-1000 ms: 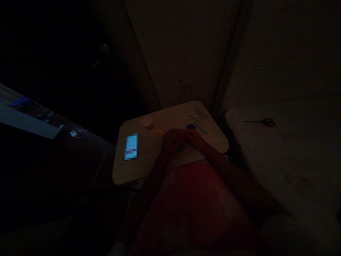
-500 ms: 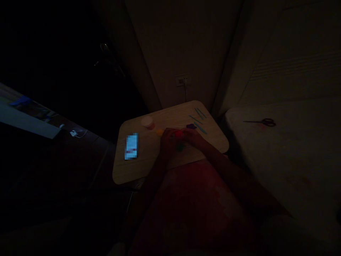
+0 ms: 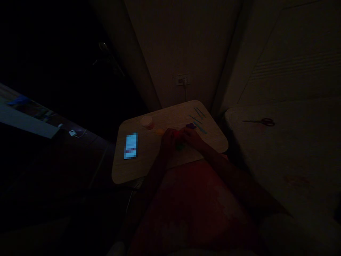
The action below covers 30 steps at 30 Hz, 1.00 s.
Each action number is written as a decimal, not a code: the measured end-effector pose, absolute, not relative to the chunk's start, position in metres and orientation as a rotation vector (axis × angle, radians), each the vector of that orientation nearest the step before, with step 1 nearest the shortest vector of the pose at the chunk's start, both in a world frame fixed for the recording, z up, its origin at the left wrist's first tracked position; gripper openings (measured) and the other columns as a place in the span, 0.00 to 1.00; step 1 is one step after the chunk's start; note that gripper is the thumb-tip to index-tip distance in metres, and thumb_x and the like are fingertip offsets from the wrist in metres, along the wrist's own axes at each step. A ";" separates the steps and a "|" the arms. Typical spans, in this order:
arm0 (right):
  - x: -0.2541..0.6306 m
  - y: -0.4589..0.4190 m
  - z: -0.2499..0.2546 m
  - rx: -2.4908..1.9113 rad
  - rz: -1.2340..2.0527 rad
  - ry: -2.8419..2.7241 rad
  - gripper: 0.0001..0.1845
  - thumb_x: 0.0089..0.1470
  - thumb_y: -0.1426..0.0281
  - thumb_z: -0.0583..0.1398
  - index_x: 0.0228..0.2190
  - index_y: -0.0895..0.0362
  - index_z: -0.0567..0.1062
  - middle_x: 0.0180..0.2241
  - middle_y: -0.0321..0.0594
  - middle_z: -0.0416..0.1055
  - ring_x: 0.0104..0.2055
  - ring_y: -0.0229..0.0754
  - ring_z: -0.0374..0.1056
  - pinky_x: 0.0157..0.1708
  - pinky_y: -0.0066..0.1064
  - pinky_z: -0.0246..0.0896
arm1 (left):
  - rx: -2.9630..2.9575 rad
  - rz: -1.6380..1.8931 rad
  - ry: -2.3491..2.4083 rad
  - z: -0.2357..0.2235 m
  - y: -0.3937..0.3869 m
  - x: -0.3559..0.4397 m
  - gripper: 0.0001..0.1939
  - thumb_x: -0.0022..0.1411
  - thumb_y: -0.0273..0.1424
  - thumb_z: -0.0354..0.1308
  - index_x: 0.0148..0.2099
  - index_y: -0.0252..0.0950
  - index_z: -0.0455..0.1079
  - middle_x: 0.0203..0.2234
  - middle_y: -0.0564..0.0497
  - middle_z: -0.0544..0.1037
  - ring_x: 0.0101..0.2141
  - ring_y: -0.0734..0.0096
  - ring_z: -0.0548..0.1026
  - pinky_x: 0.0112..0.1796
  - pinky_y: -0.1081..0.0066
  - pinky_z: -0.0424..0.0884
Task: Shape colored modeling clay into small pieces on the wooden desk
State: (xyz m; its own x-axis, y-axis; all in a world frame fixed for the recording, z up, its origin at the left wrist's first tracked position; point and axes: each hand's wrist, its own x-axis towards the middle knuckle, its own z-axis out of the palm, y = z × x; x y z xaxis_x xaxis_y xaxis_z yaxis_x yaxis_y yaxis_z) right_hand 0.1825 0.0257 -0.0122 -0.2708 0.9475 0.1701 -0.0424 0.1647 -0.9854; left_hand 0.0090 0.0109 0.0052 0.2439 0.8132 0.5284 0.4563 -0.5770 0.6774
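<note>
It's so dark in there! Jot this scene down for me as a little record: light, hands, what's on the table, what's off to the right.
Light: dim; a lit, pixelated screen glows at the table's left
Left hand: fingers curled at a red piece
Right hand: at the same piece, from the other side
Near the hands: yellow-orange piece, green piece, purple piece
Elsewhere on the table: pale tub, thin bluish sticks
Off to the right: scissors on a pale surface
Materials: too dark to tell

The table (image 3: 149, 160) carries a phone (image 3: 130, 146), tub (image 3: 146, 122), teal sticks (image 3: 200, 127), purple lump (image 3: 190, 126) and green lump (image 3: 180, 146).
</note>
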 end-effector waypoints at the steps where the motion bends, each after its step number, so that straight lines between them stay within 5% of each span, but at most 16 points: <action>1: 0.182 0.026 -0.013 -0.920 1.295 -1.444 0.21 0.54 0.50 0.64 0.31 0.55 0.71 0.26 0.34 0.69 0.28 0.38 0.65 0.29 0.30 0.62 | 2.118 1.271 1.157 0.005 0.011 0.009 0.13 0.71 0.42 0.54 0.41 0.37 0.69 0.36 0.48 0.74 0.37 0.65 0.71 0.41 0.66 0.69; 9: 0.181 0.024 -0.013 -0.891 1.352 -1.363 0.22 0.53 0.52 0.67 0.43 0.53 0.75 0.29 0.35 0.72 0.28 0.38 0.66 0.29 0.30 0.63 | 1.959 1.243 1.199 -0.005 0.016 0.006 0.19 0.71 0.45 0.53 0.37 0.37 0.74 0.32 0.48 0.78 0.35 0.65 0.74 0.40 0.66 0.71; 12: 0.182 0.021 -0.009 -0.878 1.287 -1.452 0.24 0.53 0.52 0.67 0.47 0.52 0.78 0.34 0.39 0.77 0.35 0.42 0.70 0.36 0.33 0.67 | 1.939 1.237 1.222 -0.010 0.018 0.004 0.21 0.70 0.48 0.54 0.38 0.37 0.77 0.34 0.47 0.81 0.36 0.62 0.76 0.42 0.64 0.72; 16: 0.183 0.022 -0.006 -0.826 1.230 -1.528 0.23 0.51 0.53 0.69 0.43 0.54 0.82 0.44 0.44 0.80 0.45 0.47 0.73 0.48 0.39 0.68 | 1.843 1.237 1.219 -0.010 0.018 0.005 0.24 0.69 0.51 0.54 0.38 0.36 0.78 0.33 0.47 0.82 0.36 0.62 0.76 0.42 0.63 0.73; 25: 0.188 0.030 -0.016 -0.916 1.238 -1.377 0.24 0.53 0.48 0.66 0.40 0.55 0.82 0.36 0.41 0.79 0.37 0.43 0.71 0.40 0.35 0.67 | 1.705 1.285 1.186 -0.015 0.015 0.005 0.28 0.68 0.56 0.52 0.44 0.37 0.78 0.42 0.44 0.81 0.43 0.61 0.78 0.46 0.61 0.75; 30: 0.190 0.029 -0.012 -0.898 1.243 -1.382 0.25 0.51 0.48 0.67 0.40 0.55 0.82 0.38 0.42 0.79 0.41 0.46 0.72 0.43 0.36 0.68 | 1.817 1.227 1.111 -0.009 0.018 0.007 0.25 0.68 0.54 0.54 0.41 0.38 0.78 0.37 0.47 0.81 0.41 0.61 0.77 0.45 0.61 0.74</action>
State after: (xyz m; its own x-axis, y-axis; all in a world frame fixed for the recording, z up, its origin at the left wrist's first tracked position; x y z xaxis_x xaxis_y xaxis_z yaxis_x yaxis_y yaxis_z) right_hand 0.1896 0.0287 -0.0116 -0.1950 0.9594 0.2037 -0.1008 0.1869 -0.9772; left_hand 0.0070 0.0180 -0.0091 0.1948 0.9086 0.3695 0.2777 -0.4124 0.8677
